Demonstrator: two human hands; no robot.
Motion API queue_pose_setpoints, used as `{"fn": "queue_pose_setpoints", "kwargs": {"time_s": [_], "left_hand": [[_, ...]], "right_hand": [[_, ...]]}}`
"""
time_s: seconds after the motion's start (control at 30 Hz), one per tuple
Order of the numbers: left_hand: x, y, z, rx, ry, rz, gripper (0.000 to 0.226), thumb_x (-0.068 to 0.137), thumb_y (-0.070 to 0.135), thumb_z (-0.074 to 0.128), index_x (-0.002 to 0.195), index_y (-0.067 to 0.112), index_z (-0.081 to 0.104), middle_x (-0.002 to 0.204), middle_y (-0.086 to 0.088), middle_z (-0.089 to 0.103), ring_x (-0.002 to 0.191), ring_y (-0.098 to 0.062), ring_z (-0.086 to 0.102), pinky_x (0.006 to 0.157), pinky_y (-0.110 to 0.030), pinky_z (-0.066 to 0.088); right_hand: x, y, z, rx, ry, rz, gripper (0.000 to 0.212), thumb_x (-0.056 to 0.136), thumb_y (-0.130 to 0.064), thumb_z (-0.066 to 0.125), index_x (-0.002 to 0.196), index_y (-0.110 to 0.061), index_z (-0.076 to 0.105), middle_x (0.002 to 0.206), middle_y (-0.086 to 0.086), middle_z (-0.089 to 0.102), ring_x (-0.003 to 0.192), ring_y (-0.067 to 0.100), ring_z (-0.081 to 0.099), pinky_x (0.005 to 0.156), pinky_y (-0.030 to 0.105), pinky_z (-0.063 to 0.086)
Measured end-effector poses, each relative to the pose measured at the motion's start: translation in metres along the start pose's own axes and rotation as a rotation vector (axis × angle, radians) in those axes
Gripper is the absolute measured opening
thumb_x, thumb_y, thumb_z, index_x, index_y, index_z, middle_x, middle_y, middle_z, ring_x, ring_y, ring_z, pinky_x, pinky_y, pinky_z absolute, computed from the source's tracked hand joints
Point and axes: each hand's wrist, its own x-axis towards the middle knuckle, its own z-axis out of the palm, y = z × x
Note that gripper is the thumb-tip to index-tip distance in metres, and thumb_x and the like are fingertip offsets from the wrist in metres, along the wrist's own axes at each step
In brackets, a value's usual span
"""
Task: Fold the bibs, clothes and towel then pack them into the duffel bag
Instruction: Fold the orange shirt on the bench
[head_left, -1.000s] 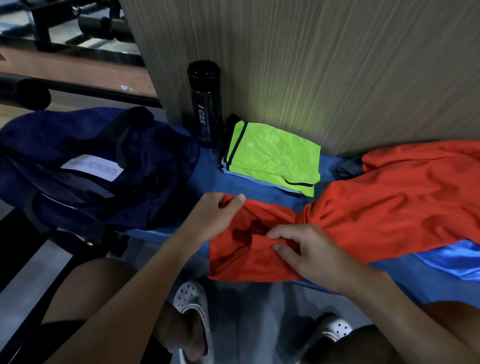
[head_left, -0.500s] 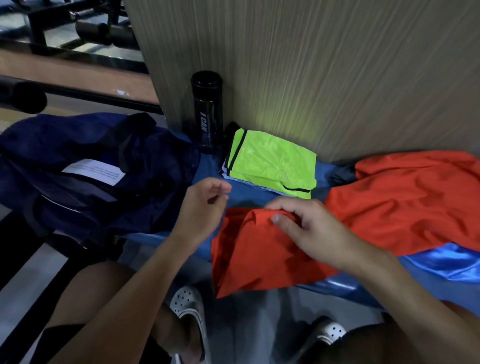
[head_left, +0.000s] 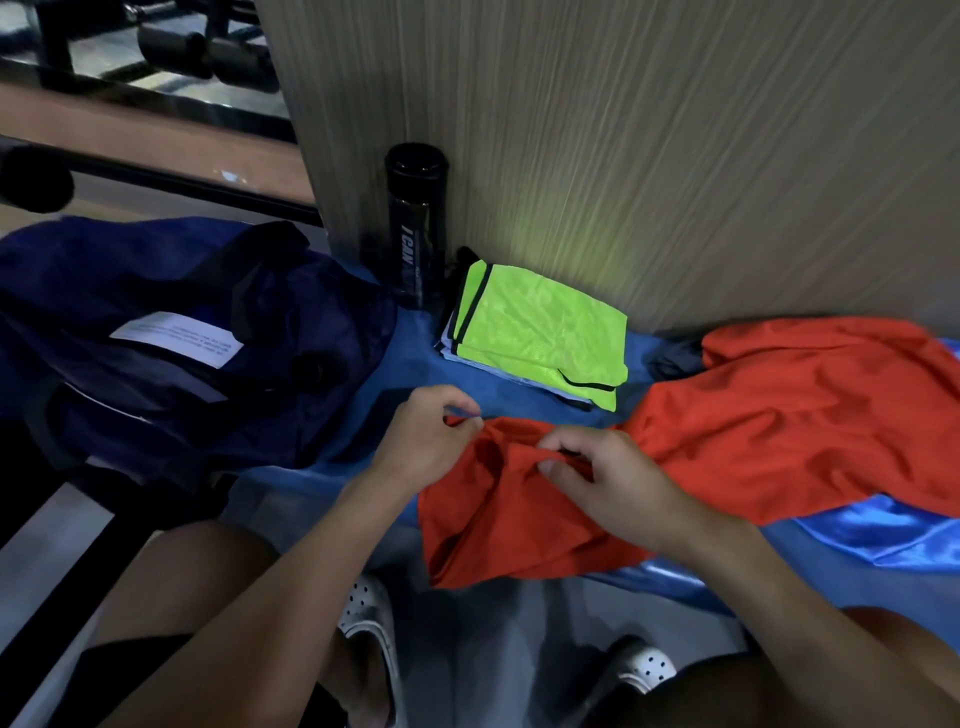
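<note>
Orange garment (head_left: 779, 415), the piece being worked on, lies spread across the blue bench (head_left: 405, 358) from the right edge toward the middle, its near end bunched up and hanging over the bench's front edge. In the head view, both hands pinch that bunched end. The left hand (head_left: 431, 441) is closed on the cloth's upper left corner, thumb and fingers together. The right hand (head_left: 613, 478) is closed on a fold just to the right of it, fingertips gathering the fabric at the top of the bunch.

Behind the hands, a folded neon-yellow bib (head_left: 540, 332) with black trim sits on top of a small stack of folded pieces, against the wood-grain wall (head_left: 675, 156). A black bottle (head_left: 415, 223) stands upright just left of the stack. The navy duffel bag (head_left: 182, 338) slumps on the left end of the bench, a white label on its side. Shiny blue fabric (head_left: 883, 530) shows beneath the orange garment's right part, near the bench's front edge. Below the bench, the person's knees and white perforated shoes (head_left: 369, 618) are visible.
</note>
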Motion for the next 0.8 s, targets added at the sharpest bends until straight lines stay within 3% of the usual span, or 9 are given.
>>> {"fn": "queue_pose_setpoints", "kwargs": {"time_s": [0.1,0.23,0.33,0.4,0.53,0.63,0.7,0.8], "left_hand": [[-0.002,0.012,-0.003,-0.120,0.039,0.074,0.032,0.085,0.004,0.068,0.076,0.034,0.069,0.084,0.014,0.074,0.086,0.000,0.070,0.092,-0.030,0.055],[-0.009,0.027,-0.014,-0.264,0.132,0.161,0.021,0.085,0.014,0.066,0.085,0.034,0.075,0.086,0.010,0.076,0.086,-0.010,0.073,0.084,-0.030,0.056],[-0.012,0.027,-0.022,-0.335,0.167,0.136,0.022,0.089,0.001,0.065,0.092,0.020,0.076,0.088,0.003,0.076,0.086,-0.011,0.073,0.085,-0.030,0.056],[-0.013,0.030,-0.024,-0.370,0.187,0.108,0.029,0.088,-0.004,0.065,0.093,0.024,0.073,0.089,0.003,0.075,0.086,-0.009,0.071,0.087,-0.028,0.055],[-0.019,0.042,-0.027,-0.428,0.242,0.188,0.034,0.084,-0.005,0.071,0.087,0.030,0.071,0.083,0.012,0.074,0.081,-0.001,0.069,0.082,-0.016,0.051],[-0.026,0.052,-0.033,-0.496,0.242,0.250,0.028,0.082,-0.003,0.075,0.086,0.025,0.073,0.080,0.010,0.075,0.079,-0.003,0.068,0.080,-0.016,0.052],[-0.028,0.054,-0.036,-0.491,0.249,0.272,0.025,0.082,-0.002,0.075,0.087,0.023,0.074,0.080,0.008,0.074,0.079,-0.003,0.067,0.080,-0.018,0.051],[-0.026,0.053,-0.040,-0.565,0.251,0.231,0.019,0.085,0.007,0.073,0.096,0.023,0.073,0.087,0.000,0.072,0.084,-0.010,0.067,0.083,-0.028,0.052]], "right_hand": [[0.001,-0.003,-0.004,-0.003,0.017,0.005,0.015,0.092,-0.014,0.061,0.082,-0.025,0.064,0.068,-0.012,0.060,0.063,0.000,0.052,0.061,0.023,0.043],[0.001,-0.010,-0.008,0.017,0.069,0.008,0.011,0.090,-0.022,0.057,0.083,-0.024,0.064,0.074,-0.007,0.065,0.070,0.010,0.059,0.068,0.028,0.046],[0.001,-0.015,-0.009,0.023,0.093,-0.001,0.012,0.090,-0.019,0.057,0.082,-0.023,0.065,0.075,-0.006,0.066,0.070,0.010,0.059,0.067,0.025,0.045],[0.001,-0.017,-0.009,0.011,0.105,-0.013,0.011,0.088,-0.020,0.057,0.082,-0.020,0.066,0.075,-0.009,0.065,0.070,0.002,0.057,0.067,0.022,0.044],[0.011,-0.018,-0.008,0.000,0.202,-0.105,0.007,0.087,-0.013,0.060,0.086,-0.015,0.066,0.094,-0.003,0.063,0.095,0.009,0.060,0.087,0.024,0.045],[0.027,-0.025,-0.008,0.042,0.237,-0.102,0.008,0.087,-0.019,0.062,0.090,-0.020,0.069,0.117,0.001,0.061,0.117,0.008,0.055,0.102,0.019,0.037],[0.038,-0.033,-0.008,0.074,0.247,-0.097,0.006,0.089,-0.016,0.064,0.090,-0.020,0.069,0.114,0.001,0.065,0.112,0.006,0.058,0.099,0.014,0.038],[0.052,-0.041,-0.007,0.094,0.273,-0.057,0.016,0.092,-0.011,0.065,0.085,-0.025,0.065,0.085,-0.008,0.068,0.084,0.007,0.062,0.079,0.016,0.044]]}}
